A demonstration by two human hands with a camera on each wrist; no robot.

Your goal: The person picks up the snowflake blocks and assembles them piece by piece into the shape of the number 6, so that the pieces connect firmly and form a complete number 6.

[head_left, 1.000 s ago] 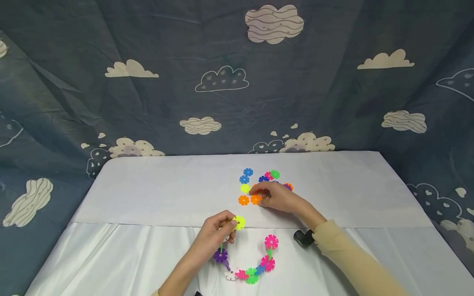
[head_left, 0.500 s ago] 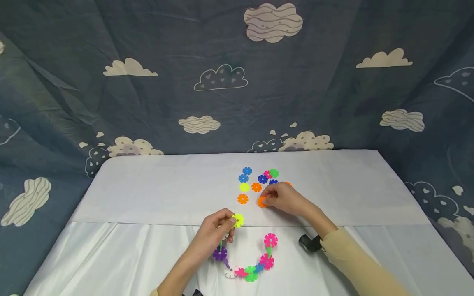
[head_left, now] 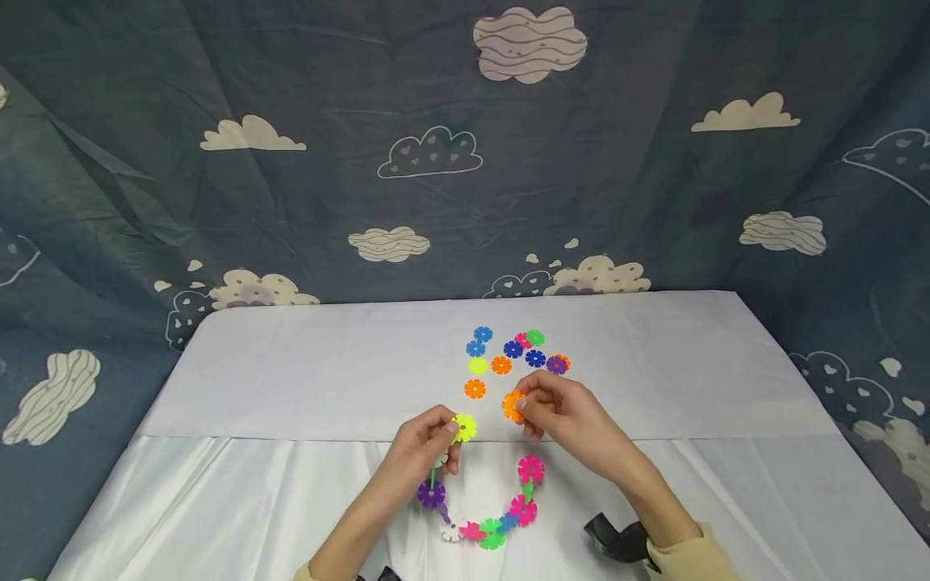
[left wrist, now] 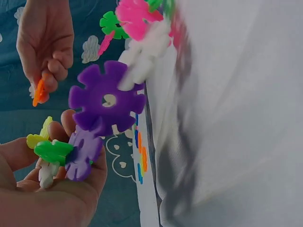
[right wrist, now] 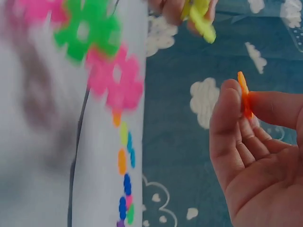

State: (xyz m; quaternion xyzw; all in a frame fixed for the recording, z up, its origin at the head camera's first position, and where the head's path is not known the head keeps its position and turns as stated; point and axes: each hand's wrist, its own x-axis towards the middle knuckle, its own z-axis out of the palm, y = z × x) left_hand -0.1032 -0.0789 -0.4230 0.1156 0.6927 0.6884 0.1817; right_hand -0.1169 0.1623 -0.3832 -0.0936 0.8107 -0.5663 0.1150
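My left hand (head_left: pixel 420 446) pinches a yellow notched disc (head_left: pixel 466 428) at the end of a linked chain of snowflake discs. The chain hangs and curves below the hand, with a purple disc (head_left: pixel 431 493), a white one (head_left: pixel 451 532), a green one (head_left: pixel 492 533) and a pink end disc (head_left: pixel 531 469). In the left wrist view a green disc (left wrist: pixel 53 151) joins the purple pieces near the palm. My right hand (head_left: pixel 574 413) pinches a single orange disc (head_left: pixel 513 407) between thumb and index finger, to the right of the yellow disc and apart from it.
Loose discs lie farther back on the white table (head_left: pixel 327 371): an orange one (head_left: pixel 475 389), a yellow one (head_left: pixel 477 365), a dark blue one (head_left: pixel 535 358), a purple one (head_left: pixel 557 365) and several others. A dark cloud-patterned curtain (head_left: pixel 312 210) hangs behind the table.
My right hand has taken the orange disc from the group of loose discs and drawn it nearer, toward the left hand's yellow disc. The left hand has barely moved.
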